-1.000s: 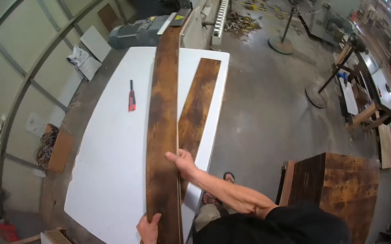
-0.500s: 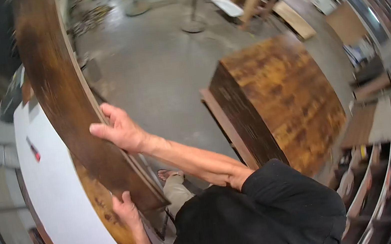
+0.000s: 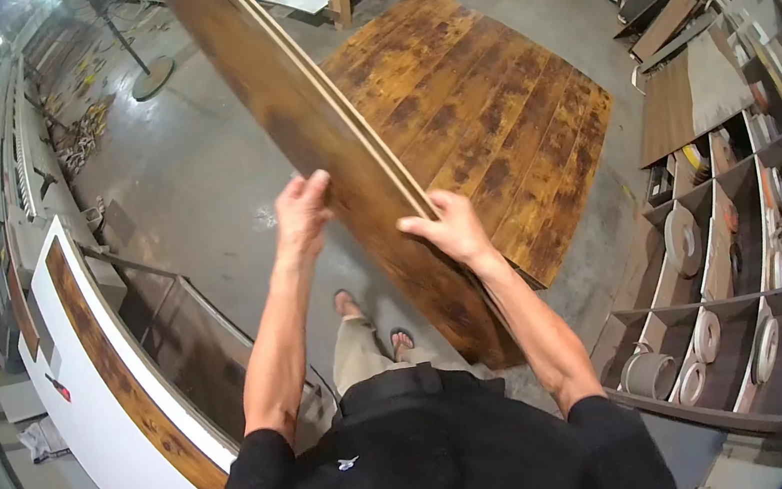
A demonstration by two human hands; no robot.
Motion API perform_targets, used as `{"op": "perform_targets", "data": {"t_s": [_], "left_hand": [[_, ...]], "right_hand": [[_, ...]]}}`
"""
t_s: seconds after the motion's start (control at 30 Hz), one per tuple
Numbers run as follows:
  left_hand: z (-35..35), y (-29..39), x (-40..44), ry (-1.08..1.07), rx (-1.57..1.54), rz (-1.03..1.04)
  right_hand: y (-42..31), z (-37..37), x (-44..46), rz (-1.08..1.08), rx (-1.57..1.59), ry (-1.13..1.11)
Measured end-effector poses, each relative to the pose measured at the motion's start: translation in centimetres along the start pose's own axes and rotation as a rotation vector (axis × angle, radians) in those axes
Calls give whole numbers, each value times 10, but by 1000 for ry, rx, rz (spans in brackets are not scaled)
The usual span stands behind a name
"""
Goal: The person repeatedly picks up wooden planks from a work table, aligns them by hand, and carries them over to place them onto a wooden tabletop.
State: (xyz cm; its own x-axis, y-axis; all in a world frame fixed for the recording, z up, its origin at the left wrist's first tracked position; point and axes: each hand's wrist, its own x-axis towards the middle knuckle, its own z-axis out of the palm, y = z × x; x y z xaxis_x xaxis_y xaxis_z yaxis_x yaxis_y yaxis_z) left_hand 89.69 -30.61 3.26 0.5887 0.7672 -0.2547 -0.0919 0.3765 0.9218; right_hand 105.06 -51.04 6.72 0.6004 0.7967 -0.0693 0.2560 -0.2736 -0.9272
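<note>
A long dark brown wooden plank is held tilted in front of me, with pale edges along its right side; it looks like two boards lying together. My left hand grips its left edge near the middle. On the right edge, a little lower, my right hand is closed round it with the thumb on the face. Behind the plank a large stack of mottled brown planks stands on the floor, partly hidden by it. To my left, a single mottled brown plank lies on a white panel.
A small red-handled tool rests on the white panel. Compartment shelving at the right holds several rolls of strip material. A stand with a round base is at the upper left. A person's legs show at the top.
The plank has swung from the left, over the white panel, to the right beside the stack. My hands have shifted along with it, and my view has turned.
</note>
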Motion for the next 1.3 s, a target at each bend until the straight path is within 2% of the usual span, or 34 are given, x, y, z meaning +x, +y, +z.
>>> {"op": "perform_targets", "data": {"t_s": [0.03,0.1,0.17,0.23,0.4,0.5,0.53,0.63,0.7,0.8,0.87,0.97,1.07,1.17,1.2,1.23,1.3], "left_hand": [[10,-33,13,2,10,-94],[40,-105,16,-7,-182,-216],[74,-136,-1,71,-242,-286],[81,-202,12,63,-420,-399],[113,-219,37,30,-456,-546],[119,-246,78,114,-603,-431],[113,-263,96,136,-545,-451],[119,-295,138,250,-622,-418],[130,-305,167,305,-633,-436],[147,-324,208,390,-662,-468],[153,-358,235,465,-698,-445],[164,-369,259,492,-702,-438],[140,-419,280,395,-390,-535],[151,-384,277,414,-331,-570],[156,-374,277,460,-329,-574],[158,-373,276,498,-325,-596],[143,-409,277,423,-369,-510]], "right_hand": [[28,-14,-12,17,-10,56],[79,-41,-24,214,-108,91],[138,-51,-41,219,-105,141],[178,-63,-49,295,-76,177],[207,-103,-21,381,-318,163],[237,-145,25,315,-256,268],[248,-166,42,281,-305,266],[259,-222,84,210,-430,287],[259,-251,102,208,-521,295],[263,-275,113,284,-423,309],[273,-286,111,313,-352,319],[293,-299,103,302,-327,368],[290,-300,98,347,-288,389],[303,-300,95,365,-120,412],[294,-305,99,365,-319,356],[302,-309,98,362,-329,351],[306,-318,101,397,-386,339]]}}
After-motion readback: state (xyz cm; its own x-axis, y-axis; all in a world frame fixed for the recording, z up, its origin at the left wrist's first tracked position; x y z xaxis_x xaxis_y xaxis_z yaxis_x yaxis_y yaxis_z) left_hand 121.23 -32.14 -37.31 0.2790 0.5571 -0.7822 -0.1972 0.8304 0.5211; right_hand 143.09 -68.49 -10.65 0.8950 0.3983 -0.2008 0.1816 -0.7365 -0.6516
